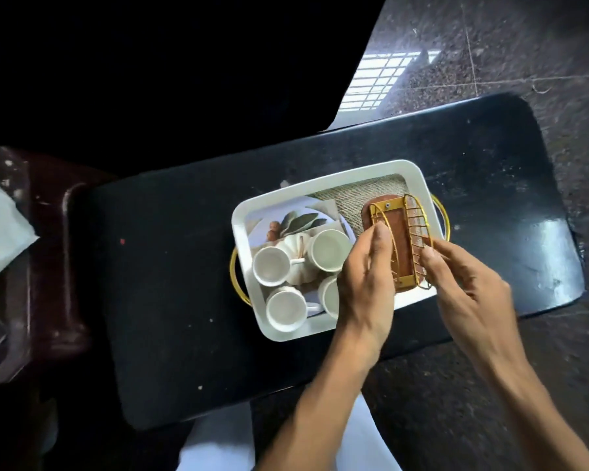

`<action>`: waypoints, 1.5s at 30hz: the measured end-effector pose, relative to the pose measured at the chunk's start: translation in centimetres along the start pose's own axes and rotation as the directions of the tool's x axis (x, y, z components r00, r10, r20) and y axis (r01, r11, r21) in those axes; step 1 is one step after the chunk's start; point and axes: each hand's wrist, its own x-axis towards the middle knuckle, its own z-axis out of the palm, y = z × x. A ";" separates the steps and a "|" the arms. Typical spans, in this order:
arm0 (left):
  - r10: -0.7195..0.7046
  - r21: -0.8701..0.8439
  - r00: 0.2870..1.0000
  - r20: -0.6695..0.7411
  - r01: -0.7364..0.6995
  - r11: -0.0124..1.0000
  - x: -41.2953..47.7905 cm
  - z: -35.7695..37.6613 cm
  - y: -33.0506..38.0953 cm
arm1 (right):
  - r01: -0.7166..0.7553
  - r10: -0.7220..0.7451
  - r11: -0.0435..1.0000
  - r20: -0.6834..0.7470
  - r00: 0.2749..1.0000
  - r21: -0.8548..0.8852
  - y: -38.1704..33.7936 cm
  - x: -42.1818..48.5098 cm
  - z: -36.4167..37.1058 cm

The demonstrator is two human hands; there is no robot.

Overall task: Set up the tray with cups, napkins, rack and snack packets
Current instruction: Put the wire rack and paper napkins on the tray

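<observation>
A white cloth (pixel 2 229), perhaps the napkins though this cannot be told, lies far to the left of the tray (pixel 323 185), off the black table (pixel 170 266) on a dark reddish surface (pixel 48 253). The tray is white with a printed picture on its floor and gold loop handles at both ends, and it sits on the table right of centre.

In the tray's left half stand four white cups (pixel 327 250), mouths up and close together: one at the far side, one to its left, one at the near-left corner, and a fourth at the near side partly hidden behind the left hand (pixel 364 287).

The left hand reaches over the tray's near rim; its thumb and fingers are drawn together, pinching the left gold wire side of the rack (pixel 400 239). The rack, a brown wooden base with two curved gold wire sides, stands in the tray's right half on the woven-patterned part of the floor; whether its base rests fully on the tray cannot be told.

The right hand (pixel 470 294) comes in over the tray's near-right corner, fingertips pressed against the rack's right wire side, the other fingers curled loosely.

Beyond the table lies a dark speckled floor (pixel 524 45) with a bright window reflection.
</observation>
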 end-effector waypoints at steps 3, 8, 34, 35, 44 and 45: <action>-0.088 0.040 0.996 -0.011 0.089 0.995 2.1 1.0 -1.3 | -0.036 0.036 0.999 0.014 0.999 0.001 2.0 1.9 0.2; -0.185 0.101 0.982 -0.026 0.187 0.977 4.2 2.2 -2.7 | -0.139 0.137 0.990 0.044 0.990 0.032 5.0 3.9 0.6; -0.156 0.247 0.986 -0.051 0.164 0.955 4.3 1.7 -2.5 | -0.135 0.139 0.985 0.028 0.990 -0.109 4.5 4.8 0.5; -0.098 0.268 0.994 -0.042 0.106 0.958 3.9 1.3 -2.0 | -0.080 0.080 0.985 -0.005 0.997 -0.155 3.9 4.6 0.6; 0.479 0.860 0.873 0.088 -0.310 0.406 1.0 -12.6 1.7 | 0.384 -0.360 0.850 0.135 0.923 -0.362 -3.4 1.1 9.7; 0.482 0.911 0.870 0.108 -0.280 0.302 0.8 -14.9 1.8 | 0.417 -0.375 0.821 0.183 0.909 -0.391 -3.9 0.6 11.6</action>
